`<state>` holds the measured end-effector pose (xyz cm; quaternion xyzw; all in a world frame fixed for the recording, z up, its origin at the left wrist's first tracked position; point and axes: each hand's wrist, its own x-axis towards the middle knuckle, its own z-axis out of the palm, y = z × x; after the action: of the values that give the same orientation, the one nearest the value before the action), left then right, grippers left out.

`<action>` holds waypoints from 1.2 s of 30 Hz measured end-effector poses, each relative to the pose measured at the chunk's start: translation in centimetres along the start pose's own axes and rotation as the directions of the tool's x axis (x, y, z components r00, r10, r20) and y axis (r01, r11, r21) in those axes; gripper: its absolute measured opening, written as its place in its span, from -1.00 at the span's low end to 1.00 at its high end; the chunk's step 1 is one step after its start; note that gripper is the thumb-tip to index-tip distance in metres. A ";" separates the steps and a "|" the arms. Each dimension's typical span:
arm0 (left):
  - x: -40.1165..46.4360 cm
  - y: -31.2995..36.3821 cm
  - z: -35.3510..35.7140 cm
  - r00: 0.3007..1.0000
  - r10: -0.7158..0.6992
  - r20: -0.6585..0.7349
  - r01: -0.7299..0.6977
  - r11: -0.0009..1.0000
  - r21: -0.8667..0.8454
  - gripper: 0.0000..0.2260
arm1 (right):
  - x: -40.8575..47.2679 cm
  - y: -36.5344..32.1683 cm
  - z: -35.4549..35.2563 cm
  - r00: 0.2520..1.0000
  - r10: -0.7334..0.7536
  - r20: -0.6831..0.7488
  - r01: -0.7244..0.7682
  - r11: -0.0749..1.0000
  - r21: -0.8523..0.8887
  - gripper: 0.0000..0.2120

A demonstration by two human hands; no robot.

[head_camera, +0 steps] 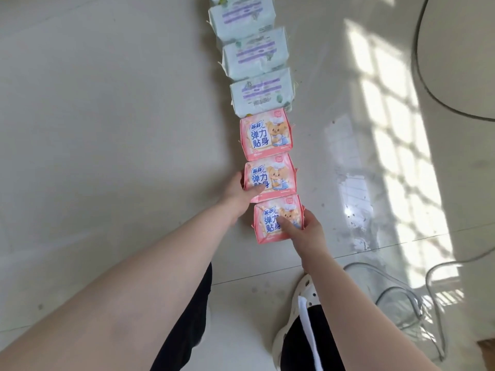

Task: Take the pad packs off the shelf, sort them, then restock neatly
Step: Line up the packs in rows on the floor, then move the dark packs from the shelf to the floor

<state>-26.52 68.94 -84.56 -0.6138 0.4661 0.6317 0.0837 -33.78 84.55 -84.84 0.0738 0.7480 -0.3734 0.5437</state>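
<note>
- A single row of soft plastic pad packs runs along the pale glossy tiled floor [107, 129], from near the person's feet up to the top edge of the view.
- The near part of the row is three pink packs printed with blue characters and a cartoon puppy in a chef's hat: the nearest pink pack [278, 219], the middle pink pack [270, 178] and the far pink pack [265, 136].
- These three lie edge to edge, each touching the next.
- Beyond them come pale mint-green packs with lilac print: the first green pack [262, 93] touches the far pink pack, then a second green pack [255, 53], a third green pack [241, 18], and a sliver of another at the top edge.
- The left hand [241, 190] grips the middle pink pack at its left edge, thumb on the front face, the other fingers hidden beneath.
- The right hand [302, 231] is clamped on the nearest pink pack at its lower right corner, thumb pressed on the printed front.
- Both packs lie in the row on the floor.
- Black trousers and a white perforated clog shoe [300, 301] show below the arms.
- A grey cable [417, 76] curves over the sunlit tiles on the right, well apart from the row.
</note>
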 end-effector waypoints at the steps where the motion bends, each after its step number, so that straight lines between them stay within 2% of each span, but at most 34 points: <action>1: 0.1 -0.1 0.0 1.000 -0.001 -0.001 0.001 1.000 0.003 -0.64 | -0.1 -0.1 0.0 1.000 -0.003 -0.003 0.003 1.000 0.011 -0.66; 4: 0.0 -0.4 -0.1 1.000 0.000 -0.014 0.000 1.000 0.022 -0.60 | -0.3 -0.5 0.1 1.000 0.007 -0.007 -0.008 0.999 -0.042 -0.61; 8: -0.8 -0.8 -1.0 1.000 -0.025 -0.018 0.027 0.995 0.097 -0.58 | -1.6 -1.9 0.0 0.998 0.038 -0.051 -0.043 0.992 -0.117 -0.30; 10: -2.2 -0.5 -1.6 0.999 -0.032 -0.019 0.034 0.989 0.143 -0.48 | -2.9 -2.9 -0.1 0.993 0.051 -0.103 -0.069 0.981 -0.180 -0.22; 12: -4.6 0.1 -2.6 0.998 -0.043 -0.038 0.050 0.974 0.219 -0.37 | -4.8 -4.1 -0.2 0.988 0.052 -0.147 -0.084 0.971 -0.223 -0.22; 15: -9.1 1.8 -4.7 0.999 -0.036 -0.025 0.042 0.952 0.304 -0.39 | -9.5 -7.2 0.1 0.981 0.033 -0.189 -0.080 0.965 -0.248 -0.27; 19: -17.5 7.3 -8.7 0.998 0.044 0.038 -0.055 0.919 0.390 -0.41 | -18.5 -14.5 0.6 0.988 -0.051 -0.146 0.004 0.950 -0.311 -0.47; 22: -25.2 13.2 -13.3 0.985 0.138 0.106 -0.174 0.830 0.530 -0.41 | -26.5 -21.7 1.0 0.983 -0.160 -0.089 0.107 0.897 -0.429 -0.50; 25: -33.5 19.5 -19.2 0.958 0.250 0.138 -0.277 0.696 0.662 -0.42 | -35.1 -29.4 2.3 0.951 -0.308 -0.002 0.242 0.752 -0.613 -0.49; 27: -38.3 23.3 -23.2 0.931 0.342 0.130 -0.324 0.603 0.729 -0.41 | -40.0 -33.7 3.7 0.903 -0.417 0.099 0.351 0.587 -0.729 -0.49; 29: -42.7 26.9 -26.9 0.902 0.420 0.105 -0.345 0.551 0.760 -0.39 | -44.5 -37.7 5.6 0.847 -0.490 0.207 0.434 0.412 -0.801 -0.47; 32: -48.4 30.8 -31.6 0.854 0.515 0.068 -0.361 0.493 0.792 -0.38 | -50.3 -42.8 8.8 0.756 -0.558 0.343 0.512 0.177 -0.840 -0.45; 36: -54.6 32.9 -36.7 0.798 0.602 -0.022 -0.310 0.441 0.842 -0.37 | -56.4 -47.5 12.7 0.639 -0.593 0.491 0.576 -0.056 -0.816 -0.42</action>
<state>-10.53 50.82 -15.05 -0.4480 0.8557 0.2393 0.0991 -26.24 59.39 -14.78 -0.5849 0.7693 -0.0465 0.2530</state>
